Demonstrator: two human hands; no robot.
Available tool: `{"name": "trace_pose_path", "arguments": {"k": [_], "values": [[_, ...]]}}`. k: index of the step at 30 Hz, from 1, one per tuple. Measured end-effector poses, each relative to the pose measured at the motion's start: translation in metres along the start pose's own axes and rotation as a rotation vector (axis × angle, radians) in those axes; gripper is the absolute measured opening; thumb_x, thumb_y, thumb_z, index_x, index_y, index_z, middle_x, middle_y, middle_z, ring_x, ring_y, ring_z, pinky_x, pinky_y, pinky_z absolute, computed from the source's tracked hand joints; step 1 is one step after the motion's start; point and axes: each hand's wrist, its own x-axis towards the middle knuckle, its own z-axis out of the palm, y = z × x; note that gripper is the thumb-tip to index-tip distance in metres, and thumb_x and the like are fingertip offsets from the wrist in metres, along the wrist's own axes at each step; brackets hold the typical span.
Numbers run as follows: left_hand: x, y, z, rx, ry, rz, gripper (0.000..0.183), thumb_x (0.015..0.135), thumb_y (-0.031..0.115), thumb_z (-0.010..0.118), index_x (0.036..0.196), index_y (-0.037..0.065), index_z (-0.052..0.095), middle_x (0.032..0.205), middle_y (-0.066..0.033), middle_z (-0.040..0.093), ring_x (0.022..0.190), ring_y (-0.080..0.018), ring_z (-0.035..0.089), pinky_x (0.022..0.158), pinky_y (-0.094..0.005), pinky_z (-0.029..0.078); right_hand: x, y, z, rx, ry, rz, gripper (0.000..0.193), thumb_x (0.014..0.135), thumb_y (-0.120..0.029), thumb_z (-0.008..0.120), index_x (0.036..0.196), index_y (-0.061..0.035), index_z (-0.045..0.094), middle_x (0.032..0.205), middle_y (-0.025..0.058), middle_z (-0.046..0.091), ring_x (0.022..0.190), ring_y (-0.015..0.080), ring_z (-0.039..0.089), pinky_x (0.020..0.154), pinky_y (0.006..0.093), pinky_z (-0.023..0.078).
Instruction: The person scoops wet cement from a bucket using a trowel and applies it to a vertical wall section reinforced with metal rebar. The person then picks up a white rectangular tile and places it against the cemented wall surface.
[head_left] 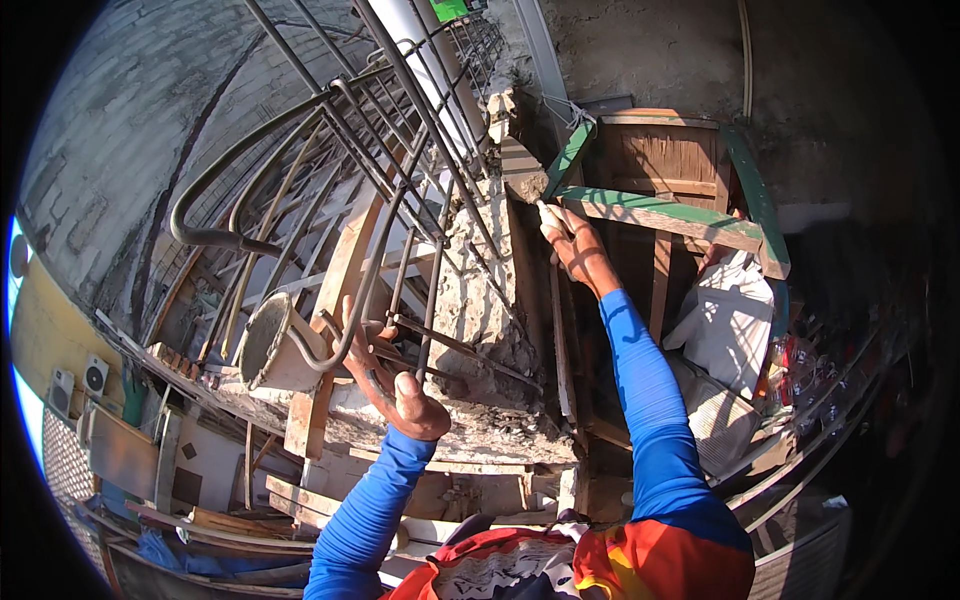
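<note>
My left hand (398, 392) is among bent steel reinforcing bars (383, 235), its fingers stretched out and apart. It appears to hold nothing; whether it touches the nearest bar I cannot tell. Beside its fingertips, a bucket crusted with mortar (268, 345) sits tilted on its left. My right hand (575, 250) reaches farther forward, closed round a small pale handle (548, 217). The handle's far end meets a lump of grey mortar (527, 187) on the block top; the tool's kind is not clear. Between the hands runs a rough concrete beam (475, 290).
Right of the beam stands a green-edged wooden frame (660, 212). Timber planks (345, 255) and several thin sticks lie to the left. A white pipe (430, 65) rises at the back, near a grey block wall (130, 120). Lower ground with debris shows beneath the beam's edges.
</note>
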Motion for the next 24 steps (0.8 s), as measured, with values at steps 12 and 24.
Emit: {"name": "trace_pose_path", "arguments": {"k": [12, 24], "values": [[0.004, 0.002, -0.006, 0.042, -0.073, 0.016, 0.098, 0.089, 0.062, 0.055, 0.155, -0.004, 0.025, 0.159, -0.0236, 0.031, 0.132, -0.0285, 0.043, 0.103, -0.0404, 0.037, -0.012, -0.018, -0.015, 0.231, -0.091, 0.411, 0.031, 0.107, -0.035, 0.041, 0.114, -0.0078, 0.055, 0.078, 0.0054, 0.061, 0.053, 0.012, 0.055, 0.042, 0.0273, 0.047], [0.022, 0.019, -0.019, 0.088, -0.083, 0.159, 0.083, 0.076, 0.041, 0.073, 0.149, 0.012, 0.045, 0.122, -0.0244, 0.05, 0.106, -0.042, 0.057, 0.087, -0.0486, 0.051, -0.032, -0.046, -0.004, 0.392, -0.182, 0.524, 0.027, 0.106, -0.039, 0.046, 0.108, -0.0134, 0.054, 0.076, 0.0032, 0.056, 0.051, 0.0111, 0.049, 0.043, 0.0253, 0.042]]}}
